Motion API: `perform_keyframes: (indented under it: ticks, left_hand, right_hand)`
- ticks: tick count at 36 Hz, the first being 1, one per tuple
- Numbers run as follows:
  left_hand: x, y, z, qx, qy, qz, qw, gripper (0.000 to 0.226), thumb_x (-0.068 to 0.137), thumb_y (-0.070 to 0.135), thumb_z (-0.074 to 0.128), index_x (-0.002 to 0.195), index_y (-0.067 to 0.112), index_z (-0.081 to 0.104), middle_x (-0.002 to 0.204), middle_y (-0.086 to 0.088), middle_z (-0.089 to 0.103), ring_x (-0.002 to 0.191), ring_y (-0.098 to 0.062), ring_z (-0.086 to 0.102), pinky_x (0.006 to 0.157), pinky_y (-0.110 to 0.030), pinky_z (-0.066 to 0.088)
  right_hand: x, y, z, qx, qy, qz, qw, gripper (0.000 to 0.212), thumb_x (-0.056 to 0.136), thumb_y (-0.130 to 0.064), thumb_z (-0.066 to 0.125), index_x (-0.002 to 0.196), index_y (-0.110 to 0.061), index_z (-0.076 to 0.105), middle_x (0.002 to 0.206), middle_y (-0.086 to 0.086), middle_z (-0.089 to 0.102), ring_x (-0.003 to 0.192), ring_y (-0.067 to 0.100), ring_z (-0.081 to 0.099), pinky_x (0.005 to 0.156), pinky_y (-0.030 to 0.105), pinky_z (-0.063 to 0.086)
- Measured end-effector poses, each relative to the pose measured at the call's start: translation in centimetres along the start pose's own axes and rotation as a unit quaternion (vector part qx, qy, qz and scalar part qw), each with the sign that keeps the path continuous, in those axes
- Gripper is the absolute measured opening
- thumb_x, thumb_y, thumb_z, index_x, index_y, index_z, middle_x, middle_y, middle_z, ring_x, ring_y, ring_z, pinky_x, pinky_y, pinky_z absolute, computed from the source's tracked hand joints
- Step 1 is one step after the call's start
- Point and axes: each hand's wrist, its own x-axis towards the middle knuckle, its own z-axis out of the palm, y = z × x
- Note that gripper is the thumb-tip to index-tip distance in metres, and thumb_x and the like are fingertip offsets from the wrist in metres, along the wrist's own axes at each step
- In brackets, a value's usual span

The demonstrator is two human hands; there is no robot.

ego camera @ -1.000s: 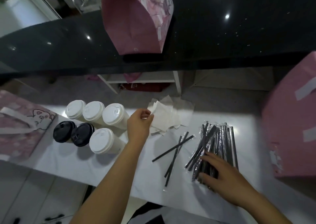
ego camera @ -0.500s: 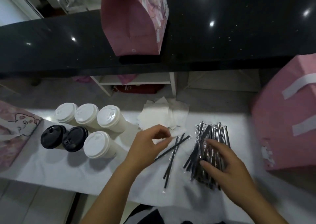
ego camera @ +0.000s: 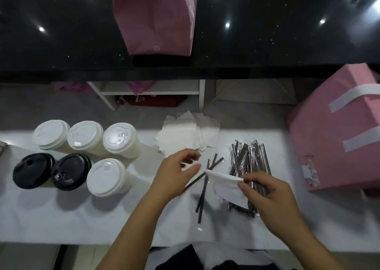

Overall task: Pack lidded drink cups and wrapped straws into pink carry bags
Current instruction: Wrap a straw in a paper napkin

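The right hand [ego camera: 273, 195] pinches a white napkin [ego camera: 226, 187] above the pile of wrapped straws [ego camera: 248, 158] near the counter's [ego camera: 82, 218] right end. The left hand [ego camera: 174, 177] hovers loosely curled, fingers apart, holding nothing, over two loose straws [ego camera: 202, 191]. Six lidded cups [ego camera: 106, 177] stand at the left end. A pink bag [ego camera: 337, 129] lies at the right edge.

A white tabletop [ego camera: 61, 218] lies before me. At its far edge sits a loose stack of napkins [ego camera: 181, 134]. A single napkin [ego camera: 226, 185] is raised nearer me. Beyond stands a glossy black counter [ego camera: 61, 43], with a white shelf [ego camera: 144, 93] and a dark red package [ego camera: 152, 101] beneath it.
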Motion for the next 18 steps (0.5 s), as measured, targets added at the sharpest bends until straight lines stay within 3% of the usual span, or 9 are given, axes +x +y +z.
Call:
perform_keyframes:
  ticks: [2,4,9,11,15,18]
  left_hand:
    - [1.1,-2.3,-0.5,0.022,0.072,-0.057,0.996,0.024,0.089,0.021,0.07,0.111,0.028,0.066,0.107,0.016,0.067,0.099,-0.004,0.062,0.081,-0.019,0.047]
    - [2.0,-4.4,-0.9,0.041,0.113,-0.109,0.987,0.034,0.088,0.027,0.07,0.121,0.026,0.061,0.115,0.01,0.065,0.103,-0.013,0.061,0.085,-0.027,0.048]
    - [3.6,-6.6,-0.8,0.026,0.129,-0.169,0.977,0.049,0.088,0.035,0.069,0.132,0.026,0.049,0.119,0.002,0.062,0.102,-0.018,0.062,0.094,-0.036,0.049]
    - [3.9,-6.8,-0.8,0.008,0.148,-0.165,0.975,0.048,0.089,0.03,0.068,0.133,0.023,0.049,0.116,0.0,0.064,0.099,-0.02,0.064,0.09,-0.034,0.049]
    - [4.4,-6.5,-1.1,-0.028,0.17,-0.163,0.971,0.034,0.091,0.017,0.066,0.123,0.021,0.056,0.098,0.002,0.066,0.087,-0.017,0.064,0.069,-0.024,0.044]
    - [4.6,-6.7,-1.5,-0.034,0.186,-0.149,0.971,0.026,0.088,0.018,0.069,0.113,0.022,0.064,0.089,0.004,0.067,0.084,-0.019,0.066,0.071,-0.029,0.049]
  right_hand:
    - [-0.1,-0.2,0.3,-0.005,0.016,0.007,1.0,0.03,0.082,-0.003,0.076,0.076,-0.032,0.073,0.077,-0.007,0.067,0.057,0.007,0.058,0.052,0.018,0.045]
    - [-0.3,-0.3,0.6,-0.018,0.021,0.007,1.0,0.029,0.08,-0.003,0.077,0.078,-0.031,0.073,0.081,-0.01,0.068,0.064,0.008,0.061,0.056,0.017,0.046]
    - [-1.1,-0.2,1.6,-0.052,0.008,0.013,0.999,0.027,0.081,-0.005,0.077,0.081,-0.032,0.076,0.088,-0.014,0.07,0.08,0.011,0.066,0.066,0.025,0.051]
    - [-1.4,-0.4,2.0,-0.054,0.012,0.014,0.998,0.026,0.081,-0.002,0.076,0.081,-0.028,0.076,0.089,-0.016,0.07,0.085,0.008,0.066,0.068,0.02,0.052]
    - [-1.8,-0.9,2.4,0.001,0.026,0.035,0.999,0.028,0.081,0.007,0.072,0.077,-0.021,0.075,0.088,-0.012,0.07,0.081,0.003,0.064,0.06,0.007,0.049]
    - [-1.8,-0.8,2.4,-0.007,0.039,0.04,0.998,0.029,0.081,0.004,0.073,0.077,-0.024,0.074,0.089,-0.014,0.07,0.082,0.003,0.065,0.061,0.01,0.05]
